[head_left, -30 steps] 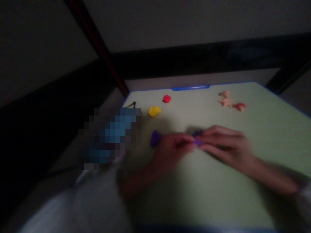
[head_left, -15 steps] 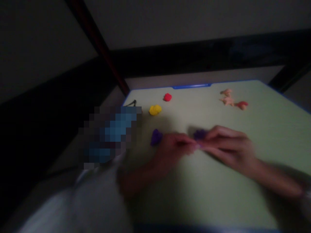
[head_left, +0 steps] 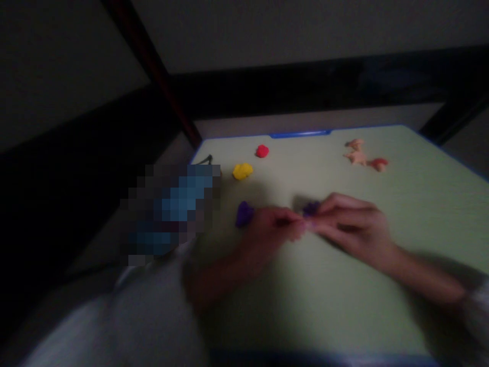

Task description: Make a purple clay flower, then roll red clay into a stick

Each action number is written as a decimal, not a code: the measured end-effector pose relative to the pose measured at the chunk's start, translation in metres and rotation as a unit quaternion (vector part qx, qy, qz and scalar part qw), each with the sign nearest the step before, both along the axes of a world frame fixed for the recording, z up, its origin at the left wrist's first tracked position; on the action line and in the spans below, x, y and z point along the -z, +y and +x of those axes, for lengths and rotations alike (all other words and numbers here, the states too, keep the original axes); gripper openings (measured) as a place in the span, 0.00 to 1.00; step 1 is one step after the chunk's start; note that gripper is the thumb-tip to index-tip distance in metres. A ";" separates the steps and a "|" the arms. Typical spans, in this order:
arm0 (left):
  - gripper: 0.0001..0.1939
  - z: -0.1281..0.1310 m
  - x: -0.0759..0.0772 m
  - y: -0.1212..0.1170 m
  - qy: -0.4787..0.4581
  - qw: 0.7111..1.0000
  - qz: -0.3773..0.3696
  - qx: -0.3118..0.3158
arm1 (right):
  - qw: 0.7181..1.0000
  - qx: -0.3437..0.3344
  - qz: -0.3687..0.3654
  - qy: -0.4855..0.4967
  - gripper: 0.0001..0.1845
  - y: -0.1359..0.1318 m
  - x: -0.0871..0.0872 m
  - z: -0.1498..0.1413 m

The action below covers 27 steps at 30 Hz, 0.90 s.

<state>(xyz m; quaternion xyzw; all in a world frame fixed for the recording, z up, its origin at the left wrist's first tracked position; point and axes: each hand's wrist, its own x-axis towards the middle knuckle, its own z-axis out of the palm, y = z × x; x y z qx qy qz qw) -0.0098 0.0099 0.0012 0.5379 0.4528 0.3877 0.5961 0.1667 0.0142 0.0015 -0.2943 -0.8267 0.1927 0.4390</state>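
My left hand [head_left: 273, 227] and my right hand [head_left: 357, 224] meet fingertip to fingertip over the table. Both are closed in a pinch on a small bit of purple modelling clay [head_left: 310, 225], mostly covered by the fingers. Just behind the right fingertips lies a darker purple clay piece [head_left: 310, 208], partly hidden by that hand; whether the fingers touch it I cannot tell. A larger purple clay lump [head_left: 243, 214] rests on the table beside the back of my left hand.
Yellow clay [head_left: 242, 171] and a red clay ball [head_left: 262, 151] sit farther back on the left. Several peach shapes, including a star-like one [head_left: 356, 157] and one with a red top [head_left: 379, 164], lie back right. The pale table [head_left: 324, 306] has a blue edge. A blurred-out area covers the left side.
Both hands stay together at the fingertips, with only slight finger movement. The whole view has shifted slightly; the clay pieces on the table keep their places.
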 end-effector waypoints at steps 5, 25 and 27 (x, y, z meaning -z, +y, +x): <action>0.08 -0.001 0.000 0.000 0.005 1.000 0.008 0.028 | 1.000 -0.001 -0.016 0.005 0.10 0.000 0.000 -0.001; 0.07 -0.002 0.002 -0.001 -0.015 1.000 -0.001 0.020 | 0.999 0.013 -0.028 0.032 0.07 -0.001 0.001 -0.001; 0.07 -0.002 0.002 -0.001 -0.021 1.000 -0.007 0.001 | 0.998 0.016 -0.040 0.034 0.08 0.000 0.001 -0.001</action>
